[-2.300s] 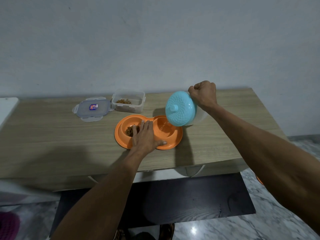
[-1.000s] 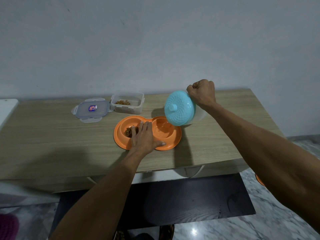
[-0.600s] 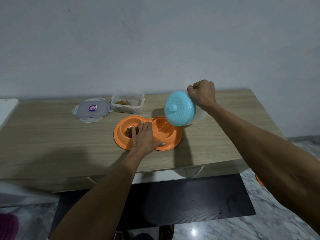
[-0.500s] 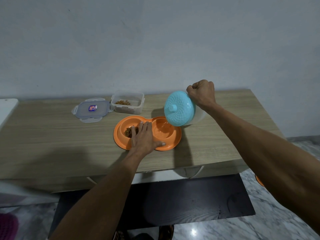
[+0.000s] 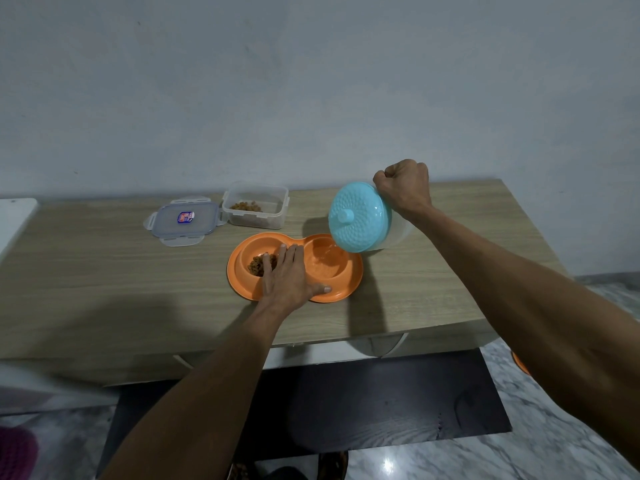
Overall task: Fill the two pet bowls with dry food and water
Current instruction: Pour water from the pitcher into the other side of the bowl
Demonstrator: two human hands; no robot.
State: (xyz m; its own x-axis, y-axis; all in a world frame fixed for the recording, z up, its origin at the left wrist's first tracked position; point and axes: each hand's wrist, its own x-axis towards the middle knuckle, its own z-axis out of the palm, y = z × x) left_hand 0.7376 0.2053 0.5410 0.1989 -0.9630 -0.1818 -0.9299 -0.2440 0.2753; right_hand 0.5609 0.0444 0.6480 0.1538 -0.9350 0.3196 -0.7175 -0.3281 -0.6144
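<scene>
Water jug [image 5: 363, 220] tipped over the right cup of the orange bowl [image 5: 294, 268], likely sloshing and heavy for a one-handed hold by its handle.

Right hand [image 5: 403, 187] is clenched at the jug's top, presumably round a handle hidden by the fist; left hand [image 5: 287, 277] lies flat, fingers [image 5: 291, 254] spread on the bowl's middle to pin the light plastic. Left cup holds kibble [image 5: 258, 265], right cup glistens wet. Behind the bowl on the desk [image 5: 104, 271]: an open tub [image 5: 256, 209] and its lid [image 5: 183, 221].
</scene>
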